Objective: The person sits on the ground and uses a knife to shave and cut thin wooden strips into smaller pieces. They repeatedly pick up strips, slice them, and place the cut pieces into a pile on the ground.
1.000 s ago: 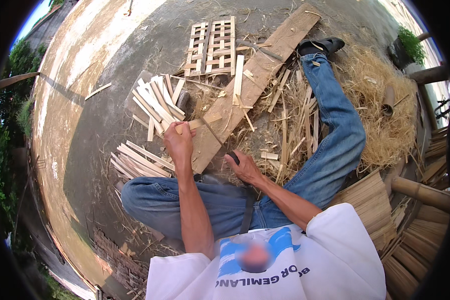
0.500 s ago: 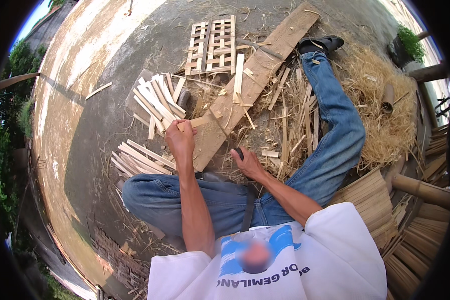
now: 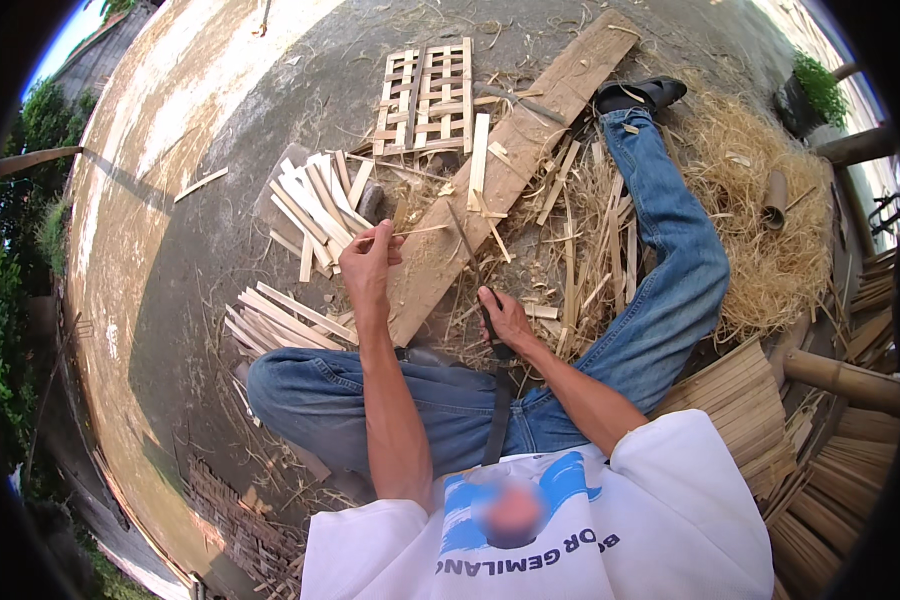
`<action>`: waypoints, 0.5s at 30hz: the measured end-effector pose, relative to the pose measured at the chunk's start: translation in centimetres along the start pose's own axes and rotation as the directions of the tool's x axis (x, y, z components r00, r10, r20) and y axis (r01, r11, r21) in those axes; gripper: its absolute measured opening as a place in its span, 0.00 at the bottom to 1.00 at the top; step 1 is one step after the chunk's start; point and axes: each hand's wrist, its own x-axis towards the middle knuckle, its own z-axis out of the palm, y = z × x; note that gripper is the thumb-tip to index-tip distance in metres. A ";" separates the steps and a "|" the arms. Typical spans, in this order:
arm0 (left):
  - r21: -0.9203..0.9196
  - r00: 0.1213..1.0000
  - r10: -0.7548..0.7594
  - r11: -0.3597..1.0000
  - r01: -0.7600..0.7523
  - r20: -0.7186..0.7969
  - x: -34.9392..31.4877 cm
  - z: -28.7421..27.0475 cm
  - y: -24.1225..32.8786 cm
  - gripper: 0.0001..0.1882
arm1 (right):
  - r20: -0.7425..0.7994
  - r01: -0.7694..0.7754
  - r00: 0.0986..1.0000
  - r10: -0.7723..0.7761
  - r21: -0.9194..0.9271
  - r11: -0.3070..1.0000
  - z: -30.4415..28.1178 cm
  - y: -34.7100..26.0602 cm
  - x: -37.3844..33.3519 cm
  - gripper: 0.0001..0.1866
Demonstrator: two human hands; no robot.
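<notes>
So the left hand (image 3: 372,258) has a thin pale strip (image 3: 427,230) pinched between thumb and fingers, turned nearly edge-on to the camera, with its free end out over the long wooden plank (image 3: 535,135). Can't tell if that end actually touches the wood. The right hand (image 3: 511,322) is wrapped around the dark handle of a knife (image 3: 462,235), blade pointing away from the person, its tip just beside the strip's free end. Two fanned bunches of strips lie near the left hand, one beyond it (image 3: 315,205) and one closer to the bent knee (image 3: 282,322). Past those there's a woven lattice panel (image 3: 425,97), and a big heap of curly shavings (image 3: 745,255) sits beside the stretched-out leg (image 3: 665,215)
</notes>
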 end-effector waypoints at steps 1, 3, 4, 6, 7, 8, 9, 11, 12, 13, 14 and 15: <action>-0.027 1.000 0.005 1.000 -0.004 0.025 -0.1 0.4 0.3 0.18 | -0.001 0.001 1.000 -0.001 -0.005 1.000 -0.1 0.0 0.2 0.37; -0.079 0.997 0.013 0.997 -0.007 0.070 -0.4 0.7 0.6 0.18 | -0.009 -0.003 1.000 0.003 0.008 1.000 -0.3 -0.2 0.1 0.37; -0.133 1.000 0.014 0.991 -0.011 0.021 -0.2 0.6 0.1 0.19 | -0.011 -0.007 1.000 0.007 0.013 1.000 -0.3 -0.7 -0.2 0.37; -0.237 0.997 0.010 0.971 -0.027 -0.074 0.5 0.6 -0.9 0.20 | -0.046 0.022 0.999 -0.022 0.000 1.000 -0.2 -1.1 -0.3 0.36; -0.089 0.992 0.023 0.995 -0.035 -0.125 0.6 0.6 -1.3 0.21 | -0.065 0.036 0.997 -0.037 -0.006 0.999 -0.2 -1.2 -0.3 0.36; 0.060 0.984 0.044 0.998 -0.035 -0.173 0.6 0.9 -1.8 0.23 | -0.071 0.045 0.996 -0.046 -0.017 0.999 -0.1 -1.1 -0.3 0.35; 0.210 0.972 0.076 0.977 -0.029 -0.220 0.5 1.1 -2.1 0.25 | -0.071 0.056 0.996 -0.058 -0.027 0.998 0.0 -1.2 -0.2 0.35; 0.349 0.920 0.263 0.924 -0.154 -0.290 0.5 1.5 -2.6 0.27 | -0.059 0.092 0.994 -0.096 -0.066 0.994 0.4 -1.3 -0.1 0.34; 0.411 0.896 0.341 0.888 -0.207 -0.285 0.5 1.5 -2.9 0.26 | -0.050 0.111 0.992 -0.116 -0.095 0.989 0.8 -1.6 -0.4 0.34; 0.471 0.866 0.418 0.844 -0.257 -0.275 0.6 1.5 -3.2 0.25 | -0.041 0.130 0.990 -0.136 -0.124 0.984 1.2 -2.0 -0.7 0.34; 0.437 0.869 0.413 0.858 -0.270 -0.273 0.5 1.6 -3.7 0.25 | -0.013 0.155 0.987 -0.157 -0.126 0.980 1.5 -2.3 -1.3 0.32; 0.400 0.873 0.406 0.872 -0.282 -0.269 0.2 2.2 -3.8 0.24 | 0.021 0.187 0.982 -0.186 -0.152 0.971 1.9 -3.5 -2.3 0.31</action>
